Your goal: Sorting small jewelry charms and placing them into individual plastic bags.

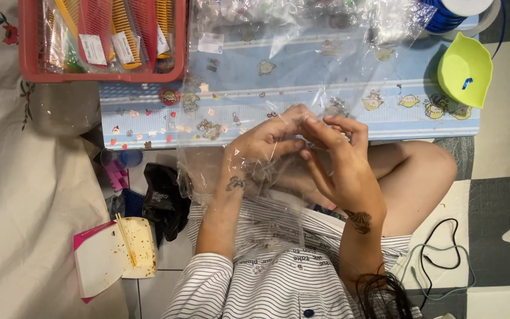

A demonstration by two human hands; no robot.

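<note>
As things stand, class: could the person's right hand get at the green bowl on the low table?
Probably yes. The green bowl sits uncovered at the table's right end, with nothing between it and the right hand. But that hand is pinching clear plastic film.

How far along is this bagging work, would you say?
Done, apparently: wrapped combs stand in the red basket. In hand: the left hand and right hand pinch a clear plastic bag together; what goes inside is too small to tell. Left: more clear bags lie heaped on the blue table.
</note>
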